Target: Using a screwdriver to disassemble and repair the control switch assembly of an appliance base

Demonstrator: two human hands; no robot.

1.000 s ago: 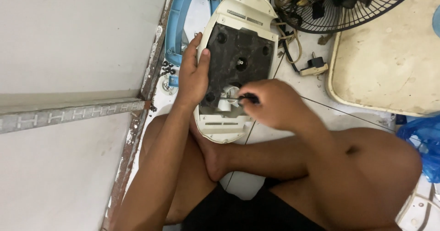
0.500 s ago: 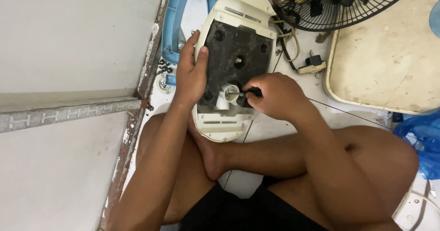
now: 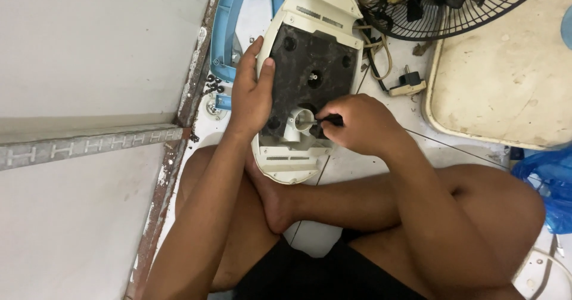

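- Fan base (image 3: 310, 67), cream shell with a dark inner plate, lying underside-up on the white tiled floor (image 3: 387, 157), centre frame, near end resting against the bare foot (image 3: 271, 196).
- Far left: pale wall panels (image 3: 89, 50), rusty metal frame strip (image 3: 89, 148) running across.
- Left of base: light blue plastic part (image 3: 223, 32) on floor; small black screws (image 3: 211, 85) loose beside it, none in a container.
- Left hand (image 3: 250, 94) flat on left rim of base, fingers extended, thumb over dark plate; pressing, not wrapped around anything.
- On base: two grey rectangular label strips at far end, one pale rectangular label at near end.
- Right hand (image 3: 357, 121) closed around black tool handle (image 3: 330, 121), tip at the round white socket (image 3: 302, 120) in the plate.
- Right of base: black mains plug (image 3: 408, 81) and cable on floor.
- Top right: black wire fan guard (image 3: 453, 8), wiring parts visible behind it.
- Right: cream flat panel (image 3: 506, 79), stained.
- Far right edge: blue plastic bag (image 3: 551, 181), contents not visible.
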